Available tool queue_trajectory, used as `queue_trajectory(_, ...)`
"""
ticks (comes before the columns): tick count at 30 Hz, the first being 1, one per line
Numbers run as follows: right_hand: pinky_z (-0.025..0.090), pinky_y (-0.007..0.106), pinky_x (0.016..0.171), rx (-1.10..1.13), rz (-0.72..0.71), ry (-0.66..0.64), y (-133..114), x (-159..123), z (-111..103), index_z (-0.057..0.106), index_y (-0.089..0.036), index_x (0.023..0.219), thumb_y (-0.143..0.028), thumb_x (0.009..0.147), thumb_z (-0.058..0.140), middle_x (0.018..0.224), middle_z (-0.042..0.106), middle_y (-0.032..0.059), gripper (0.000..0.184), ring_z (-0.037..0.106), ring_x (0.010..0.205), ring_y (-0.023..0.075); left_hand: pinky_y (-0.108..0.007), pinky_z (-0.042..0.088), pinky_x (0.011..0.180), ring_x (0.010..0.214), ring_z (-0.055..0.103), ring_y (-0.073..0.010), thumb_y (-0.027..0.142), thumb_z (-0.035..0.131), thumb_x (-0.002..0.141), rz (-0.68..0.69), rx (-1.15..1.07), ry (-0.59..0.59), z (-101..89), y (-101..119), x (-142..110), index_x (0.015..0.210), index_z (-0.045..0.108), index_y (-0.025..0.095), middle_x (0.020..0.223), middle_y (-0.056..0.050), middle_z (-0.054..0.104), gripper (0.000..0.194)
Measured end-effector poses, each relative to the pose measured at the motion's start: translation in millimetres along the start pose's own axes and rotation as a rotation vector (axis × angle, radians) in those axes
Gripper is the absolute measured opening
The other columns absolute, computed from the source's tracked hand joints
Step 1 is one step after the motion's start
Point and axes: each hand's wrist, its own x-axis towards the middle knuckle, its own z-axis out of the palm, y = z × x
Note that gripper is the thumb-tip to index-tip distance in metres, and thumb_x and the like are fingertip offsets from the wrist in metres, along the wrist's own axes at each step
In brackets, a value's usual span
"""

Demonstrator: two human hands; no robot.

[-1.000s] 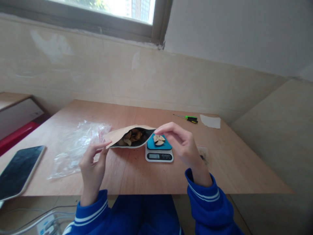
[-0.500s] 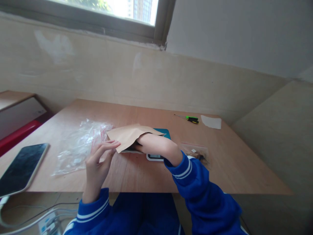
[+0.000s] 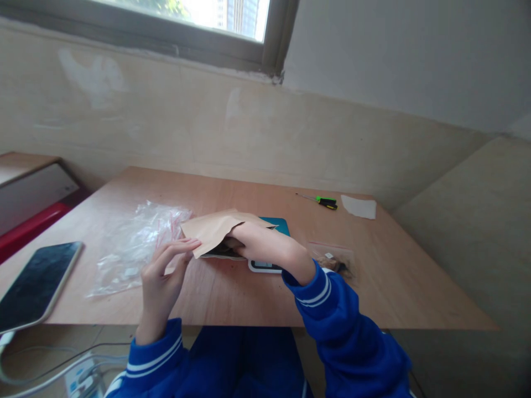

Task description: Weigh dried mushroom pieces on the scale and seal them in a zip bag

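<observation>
A brown paper bag (image 3: 215,228) lies on the wooden table (image 3: 232,301) with its mouth toward me. My left hand (image 3: 166,271) pinches the left corner of the bag's opening between thumb and fingers. Into that opening reaches my right hand (image 3: 249,237); its fingers are hidden inside, so their grip does not show. Partly behind the bag and my right wrist is a teal and white digital scale (image 3: 282,225), its display half covered. To the right of my forearm lies a clear zip bag (image 3: 340,262) with brown dried pieces in it.
Clear plastic zip bags (image 3: 128,254) lie crumpled at the left, beside a phone (image 3: 39,284). Toward the back right are a screwdriver with a green and black handle (image 3: 326,202) and a piece of white paper (image 3: 359,207). Cables and a power strip (image 3: 85,376) sit below the table's edge.
My right hand has drawn back slightly out of the paper bag, so more of it shows. My left hand still holds the bag's corner, shifted a little left.
</observation>
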Motion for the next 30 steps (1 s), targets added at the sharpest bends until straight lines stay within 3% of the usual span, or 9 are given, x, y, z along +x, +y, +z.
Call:
queue_trajectory(3,0.049,0.036,0.102,-0.093,-0.031,-0.140,-9.5,-5.2,-9.4,0.072,-0.021,0.105,0.007,0.079,0.049,0.117,0.073,0.0039,0.044,0.064,0.114,0.0217,-0.038,0.053,0.093,0.096,0.070,-0.0201,0.026,0.062,0.090,-0.016,-0.005,0.015,-0.6,-0.6,0.4,0.093,0.072,0.026,0.097,-0.001,0.075,0.011)
queue_trajectory(5,0.052,0.035,0.097,-0.112,-0.016,-0.156,-17.6,-10.1,-16.5,0.070,-0.016,0.107,0.007,0.082,0.045,0.116,0.072,0.0076,0.043,0.066,0.110,0.0214,-0.038,0.053,0.093,0.096,0.070,-0.0199,0.025,0.062,0.089,-0.019,-0.013,0.020,-0.9,-0.3,0.5,0.093,0.072,0.026,0.097,-0.001,0.075,0.010)
queue_trajectory(11,0.050,0.036,0.102,0.010,-0.024,-0.017,-30.6,-27.8,-36.1,0.068,-0.022,0.111,0.000,0.087,0.047,0.124,0.069,0.0040,0.038,0.062,0.119,0.0200,-0.036,0.053,0.092,0.097,0.069,-0.0200,0.027,0.063,0.089,-0.073,0.026,0.080,-0.3,2.8,0.6,0.094,0.071,0.026,0.099,0.000,0.075,0.010)
queue_trajectory(17,0.050,0.036,0.106,0.341,0.008,0.109,-23.8,-50.9,-58.5,0.069,-0.025,0.115,-0.015,0.090,0.059,0.132,0.066,0.0019,0.029,0.060,0.125,0.0206,-0.033,0.051,0.088,0.093,0.068,-0.0190,0.030,0.064,0.089,-0.149,0.052,0.130,3.6,0.4,-1.4,0.096,0.072,0.026,0.097,0.001,0.075,0.012)
queue_trajectory(21,0.050,0.045,0.107,0.488,0.143,0.338,3.4,-71.1,-70.8,0.070,-0.026,0.113,-0.025,0.084,0.070,0.135,0.064,0.0030,0.029,0.058,0.128,0.0255,-0.033,0.051,0.085,0.090,0.068,-0.0189,0.033,0.064,0.089,-0.188,0.057,0.146,3.7,-1.3,-2.5,0.095,0.072,0.026,0.096,0.000,0.075,0.012)
queue_trajectory(25,0.047,0.044,0.110,0.439,0.254,0.605,54.7,-81.0,-65.8,0.069,-0.025,0.114,-0.028,0.078,0.075,0.133,0.066,0.0041,0.036,0.060,0.125,0.0246,-0.034,0.051,0.085,0.091,0.068,-0.0199,0.035,0.064,0.089,-0.204,0.057,0.145,2.9,-0.5,-2.1,0.095,0.072,0.026,0.095,0.000,0.075,0.014)
queue_trajectory(30,0.053,0.042,0.100,0.291,0.505,0.547,122.4,-78.2,-26.4,0.071,-0.017,0.105,-0.018,0.077,0.066,0.119,0.072,0.0111,0.029,0.069,0.108,0.0234,-0.032,0.050,0.083,0.088,0.068,-0.0180,0.033,0.065,0.088,-0.187,0.052,0.146,2.4,-0.3,-2.0,0.096,0.073,0.027,0.094,0.001,0.074,0.012)
